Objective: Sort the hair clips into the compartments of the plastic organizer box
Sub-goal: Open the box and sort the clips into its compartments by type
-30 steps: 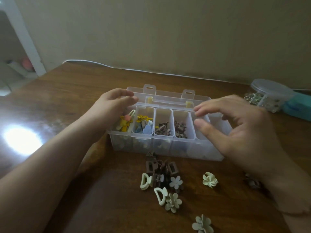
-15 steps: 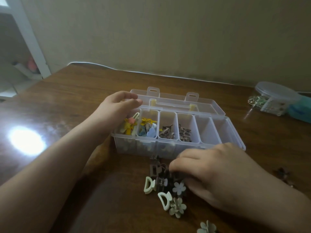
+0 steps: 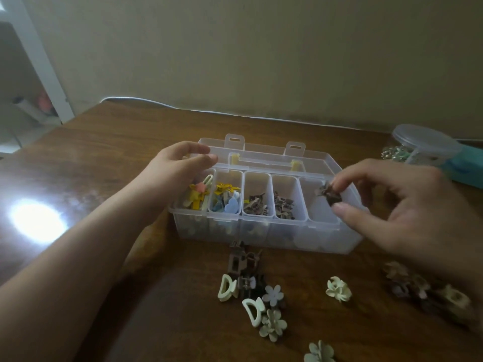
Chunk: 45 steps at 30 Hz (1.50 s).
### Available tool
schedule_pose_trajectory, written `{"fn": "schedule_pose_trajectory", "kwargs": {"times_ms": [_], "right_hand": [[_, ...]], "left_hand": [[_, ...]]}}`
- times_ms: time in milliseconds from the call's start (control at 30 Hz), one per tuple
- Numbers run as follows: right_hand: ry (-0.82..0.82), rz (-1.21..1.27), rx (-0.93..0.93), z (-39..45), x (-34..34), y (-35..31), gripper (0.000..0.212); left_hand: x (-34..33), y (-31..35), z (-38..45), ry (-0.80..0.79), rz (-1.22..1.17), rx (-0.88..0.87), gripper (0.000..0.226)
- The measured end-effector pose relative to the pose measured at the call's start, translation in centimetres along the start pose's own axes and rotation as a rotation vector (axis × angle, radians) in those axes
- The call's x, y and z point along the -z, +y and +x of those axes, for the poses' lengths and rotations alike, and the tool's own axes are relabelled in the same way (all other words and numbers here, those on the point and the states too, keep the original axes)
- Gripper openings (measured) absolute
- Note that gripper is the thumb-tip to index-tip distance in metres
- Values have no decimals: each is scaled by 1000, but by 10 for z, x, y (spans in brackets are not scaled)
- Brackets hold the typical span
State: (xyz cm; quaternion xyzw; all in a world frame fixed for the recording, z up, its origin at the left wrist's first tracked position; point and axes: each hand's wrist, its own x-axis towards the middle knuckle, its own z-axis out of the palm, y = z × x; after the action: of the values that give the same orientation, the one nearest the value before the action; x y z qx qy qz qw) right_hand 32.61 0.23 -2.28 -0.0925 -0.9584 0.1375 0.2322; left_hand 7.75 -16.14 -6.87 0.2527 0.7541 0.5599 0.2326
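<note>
A clear plastic organizer box (image 3: 266,232) stands open on the wooden table, its lid folded back. Its left compartments hold yellow, blue and brown clips. My right hand (image 3: 397,207) pinches a small dark brown hair clip (image 3: 329,195) between thumb and fingers, over the box's right-hand compartment. My left hand (image 3: 177,171) rests on the box's back left corner, fingers curled on the rim. A pile of loose hair clips (image 3: 251,288), cream, brown and flower-shaped, lies in front of the box. A cream flower clip (image 3: 338,289) lies apart to the right.
More flower clips (image 3: 423,291) lie at the right under my right wrist. A clear lidded jar (image 3: 423,145) and a teal object (image 3: 467,168) stand at the back right. A bright light glare (image 3: 36,218) marks the table's left side. The wall runs behind.
My right hand dropped to the clip pile, picked up a dark brown clip and rose with it over the box's right end. My left hand stayed on the box.
</note>
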Motion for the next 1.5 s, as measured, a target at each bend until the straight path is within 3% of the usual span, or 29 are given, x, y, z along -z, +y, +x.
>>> {"fn": "schedule_pose_trajectory", "kwargs": {"times_ms": [167, 333, 467, 600, 767, 867, 1033, 1167, 1500], "right_hand": [[-139, -118, 13, 2, -10, 8, 32], [3, -17, 242, -1, -12, -8, 21], [-265, -52, 487, -11, -27, -33, 12], [-421, -116, 537, -11, -41, -35, 14], [-388, -111, 504, -11, -45, -30, 6], [-249, -20, 465, -8, -30, -23, 10], [18, 128, 189, 1, 6, 3, 10], [-53, 49, 96, 3, -3, 18, 11], [-73, 122, 108, 3, -4, 7, 26]], "left_hand": [[1, 0, -1, 9, 9, -3, 31], [1, 0, -1, 7, 7, -11, 31], [0, 0, -1, 10, 6, -4, 31], [0, 0, 0, 5, 6, -3, 31], [2, -1, 0, -10, 16, 1, 33], [2, -1, 0, -5, 23, 6, 32], [2, 0, 0, -6, 18, 6, 31], [1, 0, -1, 9, 19, -2, 30], [0, 2, -4, -4, 28, 10, 38]]}}
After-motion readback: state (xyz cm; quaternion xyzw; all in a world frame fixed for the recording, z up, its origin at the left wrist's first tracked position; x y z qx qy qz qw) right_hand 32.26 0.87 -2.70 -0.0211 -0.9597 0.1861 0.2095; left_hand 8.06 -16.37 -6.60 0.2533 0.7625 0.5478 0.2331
